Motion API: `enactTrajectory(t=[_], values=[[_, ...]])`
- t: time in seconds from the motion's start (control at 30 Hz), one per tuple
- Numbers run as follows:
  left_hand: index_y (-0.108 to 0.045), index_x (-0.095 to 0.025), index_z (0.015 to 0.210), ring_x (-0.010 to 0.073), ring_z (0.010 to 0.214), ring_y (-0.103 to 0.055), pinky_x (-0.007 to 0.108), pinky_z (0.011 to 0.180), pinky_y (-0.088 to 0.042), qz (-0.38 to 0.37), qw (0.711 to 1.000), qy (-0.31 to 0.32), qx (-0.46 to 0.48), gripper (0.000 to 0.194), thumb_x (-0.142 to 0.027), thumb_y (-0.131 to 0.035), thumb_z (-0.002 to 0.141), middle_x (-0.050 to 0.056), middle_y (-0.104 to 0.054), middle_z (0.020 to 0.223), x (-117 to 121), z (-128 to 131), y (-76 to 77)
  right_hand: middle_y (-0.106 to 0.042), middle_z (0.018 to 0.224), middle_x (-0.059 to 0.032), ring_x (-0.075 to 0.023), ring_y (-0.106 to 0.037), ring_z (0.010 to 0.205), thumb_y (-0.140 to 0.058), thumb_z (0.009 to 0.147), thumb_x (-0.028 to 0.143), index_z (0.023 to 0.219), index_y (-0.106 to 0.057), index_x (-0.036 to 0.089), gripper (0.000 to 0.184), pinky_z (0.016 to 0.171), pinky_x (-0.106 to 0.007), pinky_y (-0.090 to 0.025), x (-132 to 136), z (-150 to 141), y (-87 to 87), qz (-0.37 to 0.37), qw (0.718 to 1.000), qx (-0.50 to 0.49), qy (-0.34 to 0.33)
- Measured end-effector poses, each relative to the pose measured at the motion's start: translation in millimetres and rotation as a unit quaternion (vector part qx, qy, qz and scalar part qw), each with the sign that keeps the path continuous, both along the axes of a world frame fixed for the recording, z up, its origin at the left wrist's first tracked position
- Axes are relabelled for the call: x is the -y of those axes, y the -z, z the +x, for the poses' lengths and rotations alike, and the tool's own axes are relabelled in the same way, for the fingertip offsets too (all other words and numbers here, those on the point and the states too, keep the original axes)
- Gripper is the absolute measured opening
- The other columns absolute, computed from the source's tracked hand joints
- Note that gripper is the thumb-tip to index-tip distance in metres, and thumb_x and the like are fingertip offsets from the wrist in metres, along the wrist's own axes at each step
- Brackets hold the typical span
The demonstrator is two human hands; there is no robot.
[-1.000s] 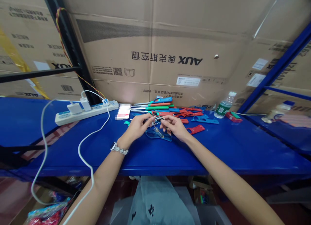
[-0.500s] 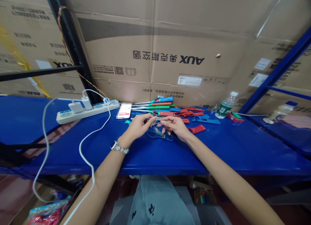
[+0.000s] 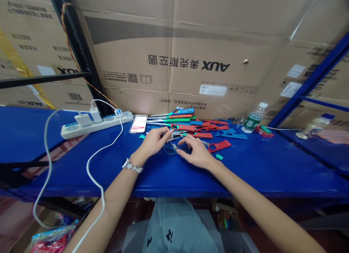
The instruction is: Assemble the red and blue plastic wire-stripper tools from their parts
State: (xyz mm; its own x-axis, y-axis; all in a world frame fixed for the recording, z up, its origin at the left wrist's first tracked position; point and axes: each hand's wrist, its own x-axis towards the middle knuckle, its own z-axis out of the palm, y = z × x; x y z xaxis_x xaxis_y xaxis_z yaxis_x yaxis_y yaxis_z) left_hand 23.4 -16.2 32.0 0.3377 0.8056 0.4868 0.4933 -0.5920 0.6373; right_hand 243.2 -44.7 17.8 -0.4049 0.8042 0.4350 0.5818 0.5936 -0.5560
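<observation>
My left hand (image 3: pixel 156 143) is closed in a pinch above the blue table (image 3: pixel 245 173); a thin strand runs down from its fingertips, and what they grip is too small to make out. Lower and to the right, my right hand (image 3: pixel 196 151) has thumb and forefinger around a small clear lighter tank (image 3: pixel 175 146) with a metallic top, mostly hidden by the fingers. Beneath lies a translucent blue lighter shell (image 3: pixel 167 151), partly covered. Just behind the hands is a red-handled long lighter (image 3: pixel 182 127). A red casing half (image 3: pixel 219 146) sits beyond my right hand.
Several long lighters (image 3: pixel 178 120) are stacked at the back, with blue casing pieces (image 3: pixel 231 134) to their right. A phone (image 3: pixel 139 124) and a white power strip (image 3: pixel 95 125) are at left. A water bottle (image 3: pixel 253 118) stands at right, and a green bit (image 3: pixel 219 156) lies nearby.
My right hand has come down and taken the clear tank between thumb and forefinger. A small green bit now shows on the table to its right. My left hand stays nearly in place.
</observation>
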Motion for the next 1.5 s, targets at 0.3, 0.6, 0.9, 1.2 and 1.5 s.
enactTrajectory(t=[0.3,0.6,0.9,1.2,1.5], values=[[-0.06,-0.02,0.072,0.0158,0.06,-0.055,0.028,0.061,-0.039,-0.01,1.0,-0.002,0.011,0.045,-0.051,-0.047,0.103,0.0,-0.061,0.064,4,5,-5.5,-0.076,0.099,-0.0049,-0.0253,-0.062,0.098,-0.072,0.092,0.028,0.097,-0.072,0.024,0.007,0.099,-0.049,-0.036,-10,3,-5.4,0.019,0.996,0.082,-0.036],[-0.064,-0.021,0.075,0.0194,0.064,-0.057,0.029,0.058,-0.028,0.021,0.981,-0.03,-0.189,0.041,-0.047,-0.048,0.102,0.003,-0.067,0.071,6,2,-5.9,-0.073,0.104,-0.0089,-0.0264,-0.06,0.105,-0.062,0.1,0.028,0.115,-0.075,0.022,0.02,0.091,-0.043,-0.038,6,15,-1.1,0.061,0.979,0.192,-0.035],[-0.066,-0.02,0.077,0.0179,0.068,-0.059,0.028,0.066,-0.038,-0.035,0.991,0.025,-0.124,0.043,-0.05,-0.047,0.102,0.002,-0.067,0.073,6,6,0.9,-0.071,0.108,-0.0093,-0.0242,-0.06,0.105,-0.059,0.103,0.027,0.115,-0.072,0.02,0.02,0.088,-0.04,-0.039,8,19,2.7,0.087,0.977,0.191,-0.026],[-0.074,-0.02,0.094,0.0204,0.084,-0.066,0.032,0.077,-0.048,-0.071,0.994,0.074,-0.034,0.024,-0.04,-0.078,0.082,0.002,-0.073,0.088,5,13,4.9,-0.073,0.109,-0.008,-0.0214,-0.065,0.096,-0.062,0.101,0.026,0.113,-0.071,0.019,0.017,0.085,-0.037,-0.041,7,17,6.1,0.137,0.984,0.109,-0.008],[-0.075,-0.019,0.091,0.019,0.08,-0.063,0.031,0.072,-0.046,-0.044,0.997,0.065,-0.022,0.016,-0.035,-0.074,0.087,0.003,-0.072,0.087,5,16,2.8,-0.075,0.109,-0.0072,-0.0207,-0.067,0.095,-0.063,0.1,0.026,0.113,-0.073,0.019,0.017,0.084,-0.037,-0.041,7,15,8.0,0.161,0.982,0.093,-0.002]])
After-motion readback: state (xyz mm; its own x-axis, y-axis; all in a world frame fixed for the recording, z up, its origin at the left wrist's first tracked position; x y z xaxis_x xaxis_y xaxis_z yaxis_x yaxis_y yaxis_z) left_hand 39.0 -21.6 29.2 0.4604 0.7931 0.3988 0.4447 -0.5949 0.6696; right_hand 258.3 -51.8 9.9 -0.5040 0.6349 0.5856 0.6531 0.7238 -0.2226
